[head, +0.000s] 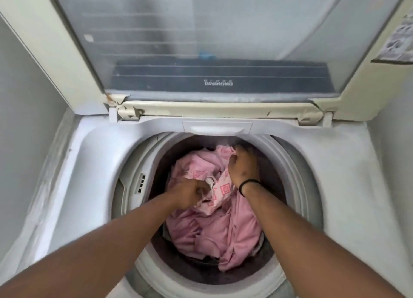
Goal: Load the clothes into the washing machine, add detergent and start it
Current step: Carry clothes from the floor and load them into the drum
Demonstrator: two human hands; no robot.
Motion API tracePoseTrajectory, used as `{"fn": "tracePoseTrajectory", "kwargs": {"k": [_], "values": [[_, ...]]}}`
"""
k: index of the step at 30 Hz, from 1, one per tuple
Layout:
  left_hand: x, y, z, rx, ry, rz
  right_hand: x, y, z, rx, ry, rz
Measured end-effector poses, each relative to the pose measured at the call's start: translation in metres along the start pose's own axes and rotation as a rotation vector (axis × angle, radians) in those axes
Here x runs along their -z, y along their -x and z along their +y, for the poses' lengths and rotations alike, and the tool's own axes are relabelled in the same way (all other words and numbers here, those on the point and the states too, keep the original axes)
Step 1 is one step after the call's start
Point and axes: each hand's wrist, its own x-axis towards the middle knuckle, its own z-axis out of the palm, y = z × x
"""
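A plain grey wall (24, 110) stands on the left, close beside the appliance, and another grey wall (395, 163) closes in the right side. High on the right, a sheet of printed paper (396, 42) with small grey pictures is stuck on a cream panel; its print is too small and blurred to read. A black band (247, 184) circles a wrist.
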Motion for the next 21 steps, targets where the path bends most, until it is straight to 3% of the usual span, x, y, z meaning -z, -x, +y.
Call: {"fn": "tracePoseTrajectory", "kwargs": {"k": [2,4,6,10,13,16,18,21], "values": [[-0.013,-0.017,-0.012,0.051,-0.149,-0.141,-0.016,-0.001,0.005,0.069,0.11,-0.119],[-0.023,-0.028,-0.023,0.13,-0.293,-0.123,-0.032,0.004,0.012,0.108,0.284,-0.328],[-0.028,-0.033,-0.026,0.192,-0.283,-0.041,-0.043,0.01,0.015,0.072,0.466,-0.512],[-0.024,-0.037,-0.011,0.203,-0.351,0.319,-0.047,0.012,0.015,-0.109,0.615,-0.587],[-0.018,-0.037,-0.007,0.24,-0.15,0.499,-0.049,0.024,0.02,-0.043,0.698,-0.844],[-0.01,-0.026,-0.009,0.22,0.149,0.29,-0.045,0.038,0.025,-0.036,0.698,-1.162],[-0.005,-0.015,-0.009,0.187,0.134,0.17,-0.034,0.042,0.022,-0.034,0.595,-1.071],[0.008,0.013,-0.004,0.146,0.126,0.128,-0.003,0.054,0.009,-0.047,0.199,-0.685]]}}
